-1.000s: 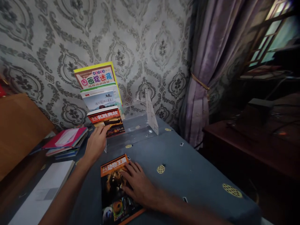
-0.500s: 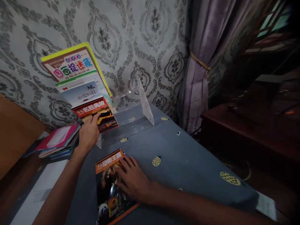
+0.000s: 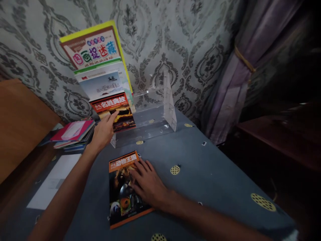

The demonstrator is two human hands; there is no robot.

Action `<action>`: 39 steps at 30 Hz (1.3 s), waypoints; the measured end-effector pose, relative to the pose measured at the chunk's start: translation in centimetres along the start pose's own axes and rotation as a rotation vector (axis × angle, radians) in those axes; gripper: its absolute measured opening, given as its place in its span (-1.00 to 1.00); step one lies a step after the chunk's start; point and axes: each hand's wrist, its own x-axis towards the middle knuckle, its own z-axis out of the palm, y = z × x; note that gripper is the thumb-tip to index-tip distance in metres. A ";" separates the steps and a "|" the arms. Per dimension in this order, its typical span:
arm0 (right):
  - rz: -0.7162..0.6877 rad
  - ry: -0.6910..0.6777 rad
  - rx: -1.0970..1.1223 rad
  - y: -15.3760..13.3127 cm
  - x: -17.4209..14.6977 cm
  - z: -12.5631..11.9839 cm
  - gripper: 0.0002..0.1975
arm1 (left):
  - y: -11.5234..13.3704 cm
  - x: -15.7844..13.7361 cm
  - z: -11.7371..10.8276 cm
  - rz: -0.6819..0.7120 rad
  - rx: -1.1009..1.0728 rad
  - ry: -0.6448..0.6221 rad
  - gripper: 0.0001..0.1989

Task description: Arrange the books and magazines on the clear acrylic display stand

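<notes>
A clear acrylic rack (image 3: 152, 132) stands on the table against the wall, with several books upright in its left part. Frontmost is a small red and black book (image 3: 125, 115) with a sunset photo. My left hand (image 3: 104, 129) rests at this book's lower left, fingertips stretched onto its cover; its thumb is hidden. Behind it stand a pale blue book (image 3: 102, 83) and a tall picture book (image 3: 92, 50) with a yellow border. My right hand (image 3: 149, 182) lies spread on an orange and black animal book (image 3: 122, 201), flat on the table before the rack.
A stack of books and folders (image 3: 72, 132) sits left of the rack, with white paper (image 3: 56, 180) in front of it. The table has a blue-grey pineapple-print cloth (image 3: 208, 177). A wooden panel (image 3: 22, 124) rises at the left; a purple curtain (image 3: 230, 97) hangs at the right.
The view has shifted, so the rack, books and hands appear farther right and slightly higher. Both hands keep their places on the two books.
</notes>
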 end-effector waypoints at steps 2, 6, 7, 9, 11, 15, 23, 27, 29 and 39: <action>-0.007 0.007 0.010 0.1 0.0 0.1 -0.59 | -0.3 0.0 -0.2 -0.003 -0.007 -0.031 -0.39; -0.041 0.074 0.059 1.0 0.2 0.0 -0.64 | -0.9 -0.1 -0.2 0.011 -0.011 -0.029 -0.32; -0.050 0.108 0.076 1.5 0.4 -0.2 -0.65 | -1.1 -0.1 -0.1 0.021 -0.020 -0.026 -0.32; -0.068 0.198 0.114 2.6 1.5 -1.1 -0.65 | -1.4 -0.1 0.0 0.035 -0.046 -0.023 -0.32; -0.079 0.315 0.149 3.7 3.4 -2.7 -0.64 | -1.6 -0.1 0.2 0.035 -0.078 -0.024 -0.33; -0.101 0.551 0.207 5.1 8.5 -7.2 -0.65 | -1.7 -0.2 0.1 0.024 -0.124 -0.025 -0.39; -0.096 0.702 0.296 6.4 14.3 -8.7 -0.62 | -2.0 -1.1 -0.1 0.018 -0.201 0.092 -0.51; -0.097 0.668 0.267 6.8 14.5 -8.1 -0.59 | -2.3 -1.9 0.3 0.039 -0.245 0.174 -0.55; -0.102 0.655 0.242 6.8 14.4 -8.0 -0.59 | -2.4 -2.2 0.6 0.038 -0.271 0.211 -0.55; -0.081 0.707 0.221 6.0 13.9 -8.7 -0.72 | -3.8 -5.6 1.5 -0.042 -0.365 0.238 -0.64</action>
